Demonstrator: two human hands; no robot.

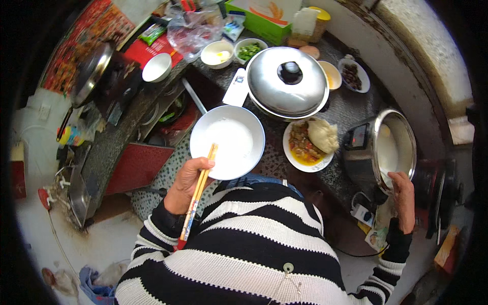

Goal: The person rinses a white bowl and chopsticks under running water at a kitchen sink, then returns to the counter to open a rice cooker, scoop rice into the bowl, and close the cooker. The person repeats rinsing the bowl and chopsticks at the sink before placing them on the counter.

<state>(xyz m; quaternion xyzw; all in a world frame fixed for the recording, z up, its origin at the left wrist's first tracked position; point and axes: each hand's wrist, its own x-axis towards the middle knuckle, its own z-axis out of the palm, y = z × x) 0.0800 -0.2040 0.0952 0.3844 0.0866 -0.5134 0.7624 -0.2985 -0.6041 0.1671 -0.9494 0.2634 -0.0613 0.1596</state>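
Observation:
My left hand (190, 179) holds a white bowl (244, 160) by its near edge, thumb over the rim. White liquid (228, 133) lies in the bowl. A pair of patterned chopsticks (197, 196) is pinned under that thumb, tips over the bowl. At the right, my right hand (404, 200) is at the near rim of an electric cooker (358, 152) with a steel pot (411, 141). Some pale liquid (387, 152) shows inside the pot. Whether the right fingers grip the rim or something inside is hidden. Between them sits a plate (303, 167) with stew and a steamed bun (323, 135).
A steel-lidded pan (288, 82) with a white handle (236, 89) stands on the dark counter (343, 114). Behind it are a bowl of chopped greens (249, 50), a white bowl (217, 55) and a bowl of dark pieces (352, 76). An empty bowl (157, 68) is at the left.

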